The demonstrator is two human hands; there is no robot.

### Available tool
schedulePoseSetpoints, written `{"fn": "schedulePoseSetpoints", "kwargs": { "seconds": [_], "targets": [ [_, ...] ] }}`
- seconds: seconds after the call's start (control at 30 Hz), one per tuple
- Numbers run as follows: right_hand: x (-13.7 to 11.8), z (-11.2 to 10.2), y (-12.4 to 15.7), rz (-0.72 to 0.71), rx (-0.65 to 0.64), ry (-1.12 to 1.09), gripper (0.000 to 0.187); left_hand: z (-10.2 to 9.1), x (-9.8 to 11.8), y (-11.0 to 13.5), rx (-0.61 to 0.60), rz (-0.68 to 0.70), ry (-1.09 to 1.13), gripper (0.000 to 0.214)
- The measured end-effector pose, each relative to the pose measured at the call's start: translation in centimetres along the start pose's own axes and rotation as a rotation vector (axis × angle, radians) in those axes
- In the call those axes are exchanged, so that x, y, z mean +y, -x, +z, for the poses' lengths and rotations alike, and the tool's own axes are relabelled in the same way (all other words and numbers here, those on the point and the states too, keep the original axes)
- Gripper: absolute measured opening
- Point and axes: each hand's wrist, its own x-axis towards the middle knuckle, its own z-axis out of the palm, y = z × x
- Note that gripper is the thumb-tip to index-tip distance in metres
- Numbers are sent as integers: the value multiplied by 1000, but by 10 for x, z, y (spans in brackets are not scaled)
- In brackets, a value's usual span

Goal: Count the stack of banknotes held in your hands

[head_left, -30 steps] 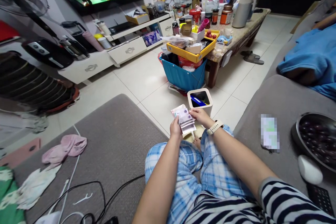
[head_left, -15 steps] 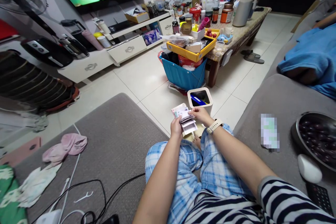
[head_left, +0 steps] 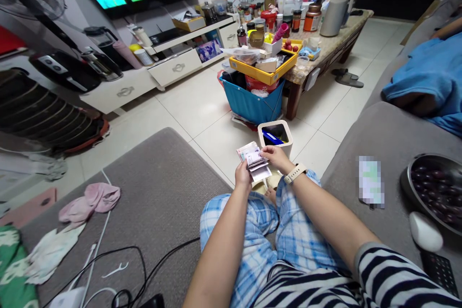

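Note:
A fanned, partly folded stack of printed paper slips that look like banknotes (head_left: 257, 158) is held over my knees, in pale pink, greenish and purplish white. My left hand (head_left: 243, 175) grips the stack from its near left side, thumb on top. On the right edge, my right hand (head_left: 276, 158) pinches the slips between thumb and fingers; a beige watch band is on that wrist. Just beyond both hands stands a beige trash bin (head_left: 285, 147) with a blue wrapper (head_left: 271, 137) inside. The lower slips are partly hidden by the upper ones.
A blue basket (head_left: 250, 106) stands under a yellow tray (head_left: 249, 68) beside the crowded coffee table (head_left: 327, 48). On the sofa at right lie a bowl of dark fruit (head_left: 435, 192), a white mouse-like object (head_left: 426, 232) and a remote (head_left: 438, 267). Cables and cloths lie left.
The top slip has shifted and shows more of its printed face between my hands. My right hand has moved only slightly. The TV picture differs.

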Motion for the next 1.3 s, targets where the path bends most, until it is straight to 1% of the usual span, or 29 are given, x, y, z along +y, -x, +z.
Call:
{"fn": "schedulePoseSetpoints", "kwargs": {
  "seconds": [0.13, 0.23, 0.53, 0.67, 0.73, 0.83, 0.9, 0.97, 1.07, 1.3],
  "targets": [
    [-1, 0, 0, -7, -3, -35, 29, 0, -1, 2, -60, 0, -24, 15],
    [-3, 0, 1, -11, -12, -49, 29, -1, -2, 1, -76, -7, -13, 14],
    [-4, 3, 3, 15, -57, 2, 34, -3, -2, -6, 37, 2, 12, 16],
    [-3, 2, 2, 58, -109, 3, 41, -6, -3, -9, 68, 5, -6, 21],
    [-1, 0, 2, 51, -57, 34, 42, -6, -3, -9, 63, 2, -18, 22],
    [1, -1, 0, 18, 55, 88, 42, -6, -3, -6, 13, 9, -20, 21],
    [2, -2, 0, 15, 83, 90, 41, -4, -2, -3, -26, 30, -11, 22],
    [2, -2, 0, 17, 94, 77, 41, -3, -1, -1, -42, 41, -17, 22],
    [2, -1, -1, 28, 99, 73, 41, -1, 0, 2, -32, 30, -49, 23],
    [5, -2, -2, 19, 58, 59, 36, -1, 0, 0, -17, 14, -14, 19]
  ]
}}
